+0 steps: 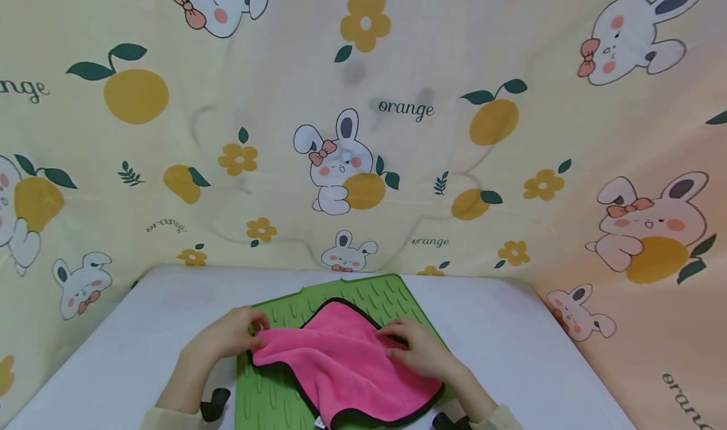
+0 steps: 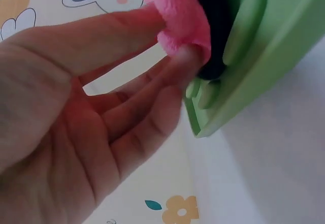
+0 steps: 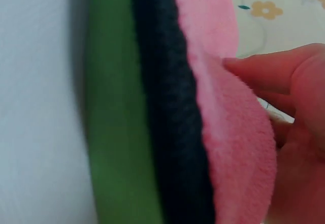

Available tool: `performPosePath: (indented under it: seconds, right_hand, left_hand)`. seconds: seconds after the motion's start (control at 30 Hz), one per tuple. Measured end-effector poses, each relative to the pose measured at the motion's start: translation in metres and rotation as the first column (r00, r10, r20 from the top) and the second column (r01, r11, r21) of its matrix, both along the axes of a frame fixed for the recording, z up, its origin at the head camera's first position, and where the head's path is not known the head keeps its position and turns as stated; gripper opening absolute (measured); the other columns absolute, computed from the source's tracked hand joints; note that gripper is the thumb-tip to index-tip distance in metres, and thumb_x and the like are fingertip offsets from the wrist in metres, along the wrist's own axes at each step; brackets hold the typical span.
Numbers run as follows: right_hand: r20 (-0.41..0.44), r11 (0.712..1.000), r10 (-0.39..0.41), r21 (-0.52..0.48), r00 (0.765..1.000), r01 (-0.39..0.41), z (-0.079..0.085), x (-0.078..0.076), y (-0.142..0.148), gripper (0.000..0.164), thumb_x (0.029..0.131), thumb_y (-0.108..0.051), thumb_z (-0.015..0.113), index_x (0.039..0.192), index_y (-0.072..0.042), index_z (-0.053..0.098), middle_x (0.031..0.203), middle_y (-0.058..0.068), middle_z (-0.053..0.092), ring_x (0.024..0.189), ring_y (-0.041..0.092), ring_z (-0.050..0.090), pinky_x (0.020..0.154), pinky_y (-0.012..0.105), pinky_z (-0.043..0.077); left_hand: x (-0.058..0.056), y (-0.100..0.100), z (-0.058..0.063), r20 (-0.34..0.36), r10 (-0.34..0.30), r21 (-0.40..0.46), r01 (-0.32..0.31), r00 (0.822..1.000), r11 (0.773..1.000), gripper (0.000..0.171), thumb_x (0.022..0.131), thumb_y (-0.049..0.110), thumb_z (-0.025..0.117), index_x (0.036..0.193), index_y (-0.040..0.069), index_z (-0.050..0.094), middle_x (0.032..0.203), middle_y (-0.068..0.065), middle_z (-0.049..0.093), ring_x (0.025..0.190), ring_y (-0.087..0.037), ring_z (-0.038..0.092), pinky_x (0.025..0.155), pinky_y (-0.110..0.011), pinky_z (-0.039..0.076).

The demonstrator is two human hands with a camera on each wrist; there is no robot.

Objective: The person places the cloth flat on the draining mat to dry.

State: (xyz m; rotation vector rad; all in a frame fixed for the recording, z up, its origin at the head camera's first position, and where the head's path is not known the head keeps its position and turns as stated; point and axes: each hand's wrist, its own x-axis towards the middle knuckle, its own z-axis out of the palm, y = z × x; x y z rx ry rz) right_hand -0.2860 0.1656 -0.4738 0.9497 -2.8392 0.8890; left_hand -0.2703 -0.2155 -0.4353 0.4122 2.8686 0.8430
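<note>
A pink cloth (image 1: 346,360) with black edging lies rumpled over a green ridged mat (image 1: 284,405). At the cloth's left corner my left hand (image 1: 230,335) pinches the pink fabric (image 2: 185,23) between thumb and fingers, close by the mat's rim in the left wrist view. My right hand (image 1: 420,348) rests on the cloth's right side, fingers loosely bent and thumb apart from them. In the right wrist view its fingertip touches the fold of pink cloth (image 3: 238,132), and part of that hand is hidden behind the fold.
The mat lies on a white table (image 1: 500,341). A curtain (image 1: 363,133) printed with rabbits and oranges stands behind the table and along its sides. Black bands (image 1: 216,405) show at both wrists. A small white tag (image 1: 320,422) sticks out at the cloth's near edge.
</note>
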Motion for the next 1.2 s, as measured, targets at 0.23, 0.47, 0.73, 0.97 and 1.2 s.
performPosePath:
  seconds: [0.23, 0.47, 0.73, 0.97, 1.2]
  right_hand:
    - [0.027, 0.995, -0.044, -0.089, 0.999, 0.046, 0.001, 0.0, -0.002, 0.02, 0.09, -0.011, 0.063, 0.104, -0.021, 0.072, 0.1, -0.009, 0.063, 0.095, 0.011, 0.059, 0.078, 0.029, 0.049]
    - [-0.066, 0.995, -0.062, -0.086, 0.996, 0.056, -0.001, -0.002, 0.001, 0.036, 0.086, 0.006, 0.058, 0.109, -0.018, 0.072, 0.108, -0.005, 0.066, 0.104, 0.016, 0.06, 0.085, 0.036, 0.05]
    - [-0.082, 0.957, -0.232, -0.195, 0.969, 0.213, 0.006, -0.008, 0.007, 0.033, 0.088, 0.003, 0.06, 0.114, -0.013, 0.07, 0.116, -0.001, 0.062, 0.113, 0.021, 0.057, 0.091, 0.042, 0.048]
    - [-0.045, 0.924, -0.319, -0.235, 0.947, 0.301, 0.008, -0.013, 0.02, 0.042, 0.089, -0.009, 0.063, 0.131, -0.009, 0.057, 0.134, 0.007, 0.051, 0.125, 0.027, 0.047, 0.099, 0.047, 0.042]
    - [0.023, 0.927, -0.358, -0.113, 0.933, 0.358, 0.003, -0.018, 0.031, 0.053, 0.089, -0.017, 0.066, 0.136, -0.002, 0.049, 0.139, 0.017, 0.044, 0.128, 0.035, 0.042, 0.102, 0.052, 0.037]
  left_hand:
    - [0.0, 0.004, -0.002, -0.021, -0.066, 0.038, 0.066, 0.998, 0.997, 0.026, 0.068, -0.008, 0.068, 0.089, 0.007, 0.065, 0.082, -0.004, 0.063, 0.08, -0.02, 0.058, 0.071, -0.039, 0.049]
    - [-0.001, 0.002, -0.002, -0.095, -0.112, -0.004, 0.112, 0.989, 0.994, 0.037, 0.061, -0.012, 0.062, 0.09, 0.011, 0.067, 0.087, -0.004, 0.057, 0.08, -0.019, 0.051, 0.066, -0.033, 0.044]
    - [0.002, 0.004, 0.007, -0.119, -0.032, 0.026, 0.035, 0.992, 0.999, 0.038, 0.07, -0.011, 0.059, 0.097, 0.014, 0.067, 0.097, -0.006, 0.053, 0.084, -0.019, 0.049, 0.071, -0.035, 0.044]
    - [-0.005, 0.012, 0.002, -0.35, -0.064, 0.008, 0.071, 0.934, 0.997, 0.033, 0.079, -0.009, 0.056, 0.101, 0.012, 0.067, 0.101, -0.002, 0.056, 0.092, -0.018, 0.056, 0.08, -0.038, 0.049]
    - [-0.008, 0.026, -0.006, -0.371, -0.057, -0.02, 0.053, 0.927, 0.998, 0.019, 0.087, -0.002, 0.06, 0.103, 0.007, 0.067, 0.107, -0.005, 0.054, 0.094, -0.021, 0.057, 0.079, -0.036, 0.051]
